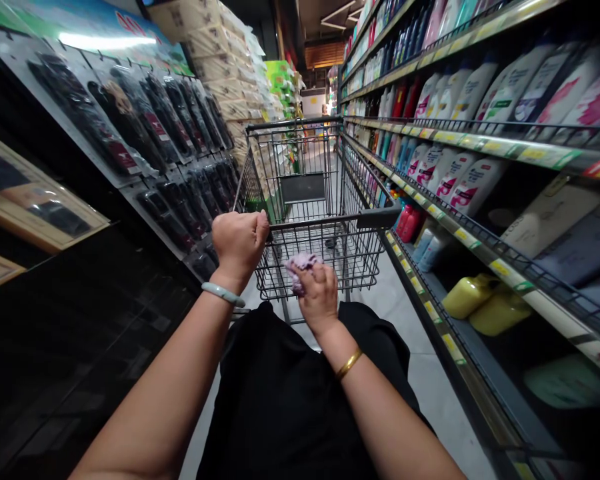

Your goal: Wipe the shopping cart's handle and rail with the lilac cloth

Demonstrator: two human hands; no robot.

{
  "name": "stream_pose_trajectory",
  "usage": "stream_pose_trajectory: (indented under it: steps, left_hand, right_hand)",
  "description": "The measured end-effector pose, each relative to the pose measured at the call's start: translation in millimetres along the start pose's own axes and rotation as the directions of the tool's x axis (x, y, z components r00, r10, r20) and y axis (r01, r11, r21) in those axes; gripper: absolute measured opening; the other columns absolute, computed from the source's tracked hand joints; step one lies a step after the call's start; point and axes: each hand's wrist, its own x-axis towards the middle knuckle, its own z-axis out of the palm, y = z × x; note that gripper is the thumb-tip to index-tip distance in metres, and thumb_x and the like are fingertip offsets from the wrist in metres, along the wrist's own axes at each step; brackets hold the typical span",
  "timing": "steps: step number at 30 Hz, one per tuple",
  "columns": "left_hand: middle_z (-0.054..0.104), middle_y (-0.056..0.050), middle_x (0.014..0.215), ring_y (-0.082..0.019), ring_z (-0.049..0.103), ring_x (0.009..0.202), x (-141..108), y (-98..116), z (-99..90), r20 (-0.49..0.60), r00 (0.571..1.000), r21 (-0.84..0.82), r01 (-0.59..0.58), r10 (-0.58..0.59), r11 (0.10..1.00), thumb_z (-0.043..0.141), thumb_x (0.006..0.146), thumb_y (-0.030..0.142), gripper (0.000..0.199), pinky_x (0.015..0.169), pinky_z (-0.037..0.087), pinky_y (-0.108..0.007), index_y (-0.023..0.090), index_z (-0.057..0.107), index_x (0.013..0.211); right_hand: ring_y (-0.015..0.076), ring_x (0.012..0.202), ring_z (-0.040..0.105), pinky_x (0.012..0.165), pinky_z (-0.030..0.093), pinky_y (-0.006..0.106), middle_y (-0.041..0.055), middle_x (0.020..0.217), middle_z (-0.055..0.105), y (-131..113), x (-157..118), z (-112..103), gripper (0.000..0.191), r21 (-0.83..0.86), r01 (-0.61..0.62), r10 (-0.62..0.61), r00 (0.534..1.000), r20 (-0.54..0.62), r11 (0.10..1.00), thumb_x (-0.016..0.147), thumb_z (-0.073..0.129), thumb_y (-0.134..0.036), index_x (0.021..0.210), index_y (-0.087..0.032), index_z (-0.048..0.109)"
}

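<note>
My left hand (240, 243), with a pale bangle at the wrist, is closed round the left end of the shopping cart handle (325, 223). In front of me stands the dark wire shopping cart (304, 189); its basket shows no goods that I can make out. My right hand (321, 293), wearing a gold bracelet, grips a crumpled pale purple cloth (300, 270). It is held just below the handle, in front of the cart's near wire side. Whether the cloth touches the wires I cannot tell.
Shelves of shampoo bottles (473, 183) run close along the right, with yellow bottles (467, 298) low down. Packaged dark goods (167, 120) hang on a rack at left. Stacked cartons (210, 47) stand farther ahead. The aisle floor (405, 320) passes beneath the cart.
</note>
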Motion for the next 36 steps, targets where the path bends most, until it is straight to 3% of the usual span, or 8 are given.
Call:
stream_pose_trajectory:
  steps: [7,10,13,16,21,26,32,36]
  left_hand:
    - [0.073,-0.002,0.099,-0.022,0.060,0.098,-4.3,60.8,-20.2,0.036,0.999,-0.212,-0.015,0.023,0.977,0.041,0.101,0.040,0.029,0.106,0.027,-0.043,0.025,0.066,0.098]
    - [0.072,-0.003,0.105,-0.023,0.059,0.101,-2.0,89.7,-10.0,0.054,0.997,-0.291,-0.030,0.047,0.956,0.040,0.101,0.044,0.031,0.101,0.031,-0.042,0.025,0.064,0.110]
    - [0.069,-0.006,0.095,-0.024,0.056,0.091,0.5,101.5,6.2,0.019,1.000,-0.241,-0.007,0.012,0.971,0.035,0.102,0.048,0.037,0.087,0.033,-0.042,0.024,0.064,0.099]
    - [0.067,-0.006,0.088,-0.024,0.052,0.085,0.4,98.9,18.4,-0.030,0.999,-0.189,0.015,-0.021,0.982,0.032,0.102,0.046,0.039,0.084,0.031,-0.042,0.024,0.062,0.091]
    - [0.066,-0.009,0.090,-0.026,0.050,0.088,-2.2,87.7,23.0,-0.009,0.999,-0.209,0.044,-0.047,0.977,0.029,0.102,0.047,0.042,0.085,0.028,-0.043,0.024,0.062,0.092]
    - [0.066,-0.008,0.091,-0.026,0.051,0.089,-3.2,77.4,20.6,0.008,0.999,-0.208,0.052,-0.052,0.977,0.029,0.102,0.046,0.041,0.086,0.028,-0.043,0.025,0.063,0.095]
    - [0.066,-0.008,0.091,-0.026,0.052,0.090,-4.4,64.3,17.5,0.017,0.998,-0.238,0.063,-0.061,0.969,0.031,0.102,0.044,0.038,0.087,0.029,-0.043,0.024,0.063,0.094]
    - [0.067,-0.008,0.092,-0.025,0.052,0.091,-5.2,57.5,14.6,0.025,0.997,-0.268,0.074,-0.070,0.961,0.031,0.102,0.043,0.038,0.087,0.029,-0.043,0.023,0.063,0.093]
  right_hand:
    - [0.0259,0.110,0.046,0.088,0.038,0.038,0.0051,0.126,0.063,-11.9,-11.8,23.4,0.029,-0.072,0.100,-0.089,0.986,0.142,0.992,0.097,0.054,-0.023,0.119,-0.034,0.069]
    - [0.0259,0.105,0.048,0.085,0.038,0.038,0.0071,0.115,0.066,-9.6,-8.0,26.0,0.029,-0.091,0.078,-0.061,0.983,0.172,0.993,0.097,0.051,-0.022,0.113,-0.033,0.072]
    - [0.0264,0.102,0.048,0.080,0.038,0.037,0.0088,0.111,0.066,-9.4,-7.6,24.7,0.028,-0.104,0.088,-0.057,0.961,0.272,0.991,0.094,0.054,-0.018,0.110,-0.030,0.073]
    - [0.0263,0.099,0.047,0.077,0.037,0.036,0.0092,0.106,0.066,-7.2,-2.9,13.1,0.026,-0.093,0.091,-0.058,0.950,0.307,0.991,0.092,0.056,-0.019,0.109,-0.029,0.073]
    - [0.0266,0.102,0.044,0.082,0.036,0.039,0.0105,0.114,0.062,4.9,5.3,-0.6,0.030,-0.163,0.068,-0.042,0.986,0.159,0.984,0.095,0.055,-0.020,0.119,-0.030,0.069]
    - [0.0240,0.096,0.046,0.078,0.035,0.036,0.0074,0.114,0.065,11.0,5.4,-3.7,0.026,-0.131,0.146,-0.113,0.966,0.231,0.981,0.093,0.059,-0.018,0.113,-0.030,0.070]
    - [0.0262,0.105,0.046,0.091,0.038,0.039,0.0075,0.126,0.061,10.1,58.3,-44.2,0.034,-0.161,0.078,-0.092,0.993,-0.077,0.984,0.088,0.060,-0.017,0.118,-0.029,0.069]
    - [0.0250,0.100,0.046,0.085,0.037,0.037,0.0062,0.119,0.065,19.0,53.7,-38.1,0.020,-0.254,0.239,-0.250,0.968,-0.011,0.937,0.090,0.062,-0.023,0.107,-0.027,0.072]
